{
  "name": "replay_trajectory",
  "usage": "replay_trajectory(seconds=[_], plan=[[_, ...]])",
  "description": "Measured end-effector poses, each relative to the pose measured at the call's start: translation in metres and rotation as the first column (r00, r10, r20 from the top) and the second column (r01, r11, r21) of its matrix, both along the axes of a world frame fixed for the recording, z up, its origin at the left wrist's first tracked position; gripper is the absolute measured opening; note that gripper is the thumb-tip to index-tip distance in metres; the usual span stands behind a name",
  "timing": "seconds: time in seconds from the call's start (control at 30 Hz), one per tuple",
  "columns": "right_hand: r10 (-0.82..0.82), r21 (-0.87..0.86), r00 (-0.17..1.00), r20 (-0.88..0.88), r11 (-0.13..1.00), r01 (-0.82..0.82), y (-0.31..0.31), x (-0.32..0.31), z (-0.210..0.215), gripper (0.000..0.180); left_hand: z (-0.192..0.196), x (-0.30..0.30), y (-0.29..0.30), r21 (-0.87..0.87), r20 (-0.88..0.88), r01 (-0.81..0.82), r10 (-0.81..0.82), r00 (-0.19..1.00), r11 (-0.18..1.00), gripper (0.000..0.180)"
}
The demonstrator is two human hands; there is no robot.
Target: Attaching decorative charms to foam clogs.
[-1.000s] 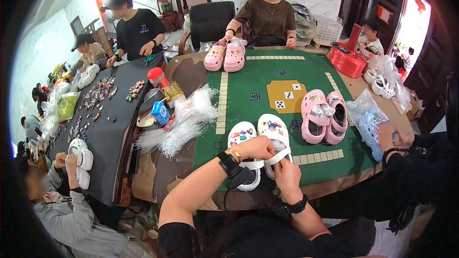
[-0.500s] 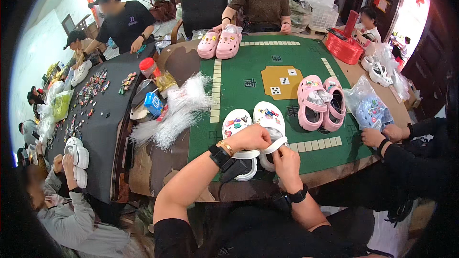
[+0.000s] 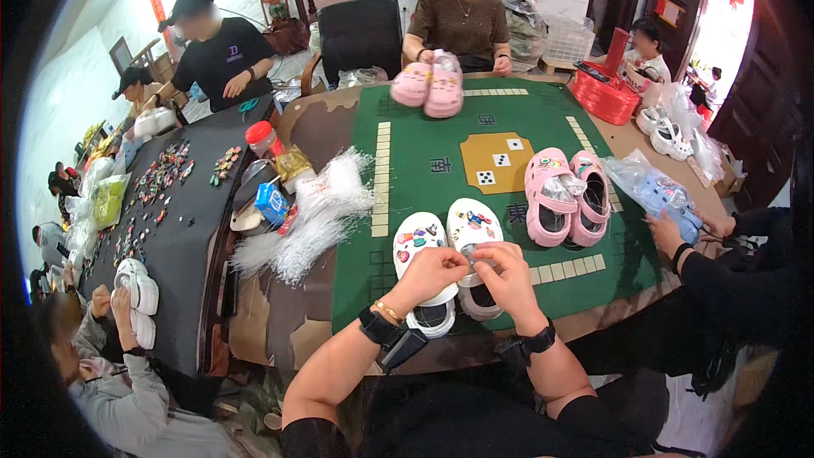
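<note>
A pair of white clogs stands near the table's front edge, toes pointing away from me. Colourful charms dot the left clog (image 3: 417, 237) and the right clog (image 3: 471, 219). My left hand (image 3: 431, 275) is pinched above the opening of the right clog. Opposite it, my right hand (image 3: 507, 278) closes its fingertips just beside the left ones. Whatever thin thing the fingertips hold is too small to make out. Both hands cover the middle of the right clog and part of its heel strap.
A pink clog pair (image 3: 561, 195) stands right of the white ones. White plastic strands (image 3: 326, 203) lie left, by a red-lidded jar (image 3: 264, 141). Across the green mat (image 3: 407, 144), a person lifts pink clogs (image 3: 428, 86). At right, another person's hands touch blue clogs (image 3: 666, 195).
My hands have left the right clog's heel strap and come together above its opening. Across the table, the pink clogs have been lifted and shifted right.
</note>
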State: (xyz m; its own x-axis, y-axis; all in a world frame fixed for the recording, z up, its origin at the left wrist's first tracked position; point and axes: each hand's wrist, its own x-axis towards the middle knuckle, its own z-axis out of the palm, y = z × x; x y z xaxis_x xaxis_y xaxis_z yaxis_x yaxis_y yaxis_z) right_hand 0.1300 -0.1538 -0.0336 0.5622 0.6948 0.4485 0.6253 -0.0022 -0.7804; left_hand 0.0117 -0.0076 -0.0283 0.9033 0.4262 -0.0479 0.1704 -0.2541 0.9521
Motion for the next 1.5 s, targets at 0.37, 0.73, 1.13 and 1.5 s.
replay_trajectory(seconds=[0.37, 0.73, 1.13, 1.5], plan=[[0.076, 0.011, 0.959, -0.273, 0.997, -0.076, 0.003, -0.001, -0.004, 0.008, 0.002, -0.002, -0.002, -0.042, 0.016, -0.007, 0.008, 1.0, 0.999, 0.018], [-0.001, -0.043, 0.974, -0.228, 0.999, -0.009, 0.007, -0.009, -0.008, 0.008, 0.004, -0.014, -0.007, -0.111, 0.051, -0.062, 0.068, 0.996, 0.992, 0.014], [0.139, 0.006, 0.94, -0.31, 0.989, -0.144, 0.003, -0.007, -0.009, 0.005, 0.008, -0.018, -0.01, -0.029, 0.092, -0.057, 0.06, 0.994, 0.998, 0.032], [0.146, -0.019, 0.961, -0.236, 0.988, -0.155, 0.004, -0.005, -0.006, 0.005, 0.013, -0.016, -0.008, 0.005, 0.072, -0.019, 0.019, 0.997, 1.0, 0.035]])
